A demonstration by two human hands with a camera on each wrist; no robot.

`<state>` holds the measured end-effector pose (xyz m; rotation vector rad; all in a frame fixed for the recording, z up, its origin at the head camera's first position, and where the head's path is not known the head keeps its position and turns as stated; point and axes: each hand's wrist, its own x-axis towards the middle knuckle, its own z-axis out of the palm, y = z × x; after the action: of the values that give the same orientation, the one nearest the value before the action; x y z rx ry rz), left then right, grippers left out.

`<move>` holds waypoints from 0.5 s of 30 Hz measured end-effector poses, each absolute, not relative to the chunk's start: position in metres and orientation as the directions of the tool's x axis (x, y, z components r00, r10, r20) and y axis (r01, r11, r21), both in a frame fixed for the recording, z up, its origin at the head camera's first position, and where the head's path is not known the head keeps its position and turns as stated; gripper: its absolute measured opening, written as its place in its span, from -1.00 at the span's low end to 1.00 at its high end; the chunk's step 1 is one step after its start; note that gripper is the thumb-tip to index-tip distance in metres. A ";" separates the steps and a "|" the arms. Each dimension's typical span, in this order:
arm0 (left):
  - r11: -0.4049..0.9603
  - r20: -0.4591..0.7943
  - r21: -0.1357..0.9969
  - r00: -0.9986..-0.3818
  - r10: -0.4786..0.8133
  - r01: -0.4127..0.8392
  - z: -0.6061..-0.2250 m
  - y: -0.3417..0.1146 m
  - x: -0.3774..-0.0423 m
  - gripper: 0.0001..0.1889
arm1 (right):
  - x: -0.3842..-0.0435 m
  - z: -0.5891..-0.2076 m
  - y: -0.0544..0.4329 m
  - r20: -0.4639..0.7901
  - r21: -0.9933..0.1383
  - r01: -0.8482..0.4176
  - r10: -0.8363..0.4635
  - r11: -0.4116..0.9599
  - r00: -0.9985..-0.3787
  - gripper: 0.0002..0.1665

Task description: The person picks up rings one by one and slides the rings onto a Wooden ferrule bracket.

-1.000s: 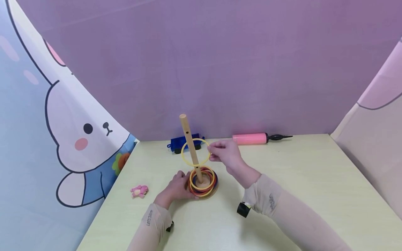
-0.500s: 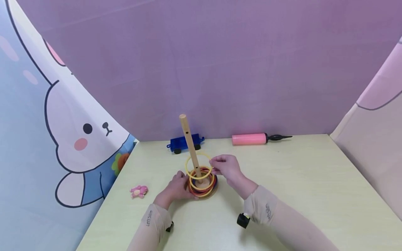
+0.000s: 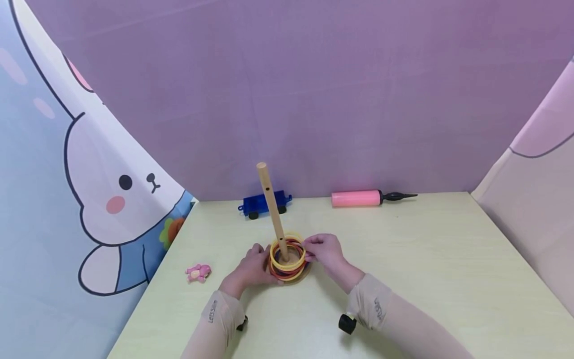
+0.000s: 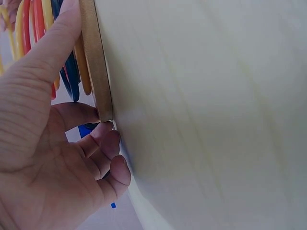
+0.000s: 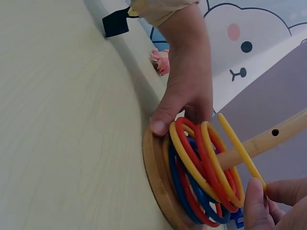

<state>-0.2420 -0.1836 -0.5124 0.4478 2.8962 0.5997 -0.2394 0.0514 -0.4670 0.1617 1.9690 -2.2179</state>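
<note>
A wooden post [image 3: 272, 209] stands upright on a round wooden base [image 5: 156, 175]. Red, yellow and blue rings [image 5: 211, 155] lie stacked around its foot. My left hand [image 3: 255, 267] grips the base from the left, thumb and index finger at its edge in the left wrist view. Between thumb and index finger, my right hand [image 3: 326, 253] pinches a thin yellow ring [image 5: 241, 148]. That ring encircles the post low down, just above the stack, with a small gap showing in the right wrist view.
Behind the post sits a blue toy wagon [image 3: 255, 204] with black wheels. A pink hand pump [image 3: 356, 198] lies along the back edge of the table. To the left is a small pink toy figure [image 3: 198, 273]. A purple cloth [image 3: 314, 99] hangs behind the table.
My right hand has lowered the yellow ring along the post, from around its middle to just over the stack. The left hand has stayed at the base.
</note>
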 end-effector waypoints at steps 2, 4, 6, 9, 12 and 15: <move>0.880 -0.096 0.404 -0.946 0.311 0.248 -0.513 -0.184 -0.243 0.24 | -0.239 -0.471 0.051 -0.184 -0.977 0.190 -0.058 -0.101 -0.981 -0.88; 0.885 -0.108 0.402 -0.947 0.302 0.236 -0.512 -0.183 -0.243 0.24 | -0.239 -0.475 0.051 -0.181 -0.978 0.185 -0.057 -0.091 -0.982 -0.88; 0.885 -0.115 0.404 -0.947 0.299 0.231 -0.512 -0.183 -0.243 0.23 | -0.240 -0.478 0.050 -0.178 -0.979 0.182 -0.055 -0.087 -0.982 -0.89; 0.886 -0.122 0.404 -0.947 0.298 0.227 -0.511 -0.183 -0.243 0.23 | -0.241 -0.482 0.050 -0.176 -0.981 0.179 -0.039 -0.076 -0.984 -0.89; 0.886 -0.122 0.405 -0.947 0.299 0.228 -0.510 -0.182 -0.242 0.23 | -0.242 -0.483 0.050 -0.167 -0.984 0.168 -0.024 -0.064 -0.986 -0.87; 0.886 -0.123 0.405 -0.947 0.297 0.225 -0.509 -0.181 -0.242 0.23 | -0.241 -0.485 0.052 -0.166 -0.984 0.166 -0.016 -0.057 -0.986 -0.85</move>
<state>-0.2418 -0.1813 -0.5092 0.4007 2.8727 0.5851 -0.2409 0.0517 -0.4846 0.1667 2.0658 -2.1910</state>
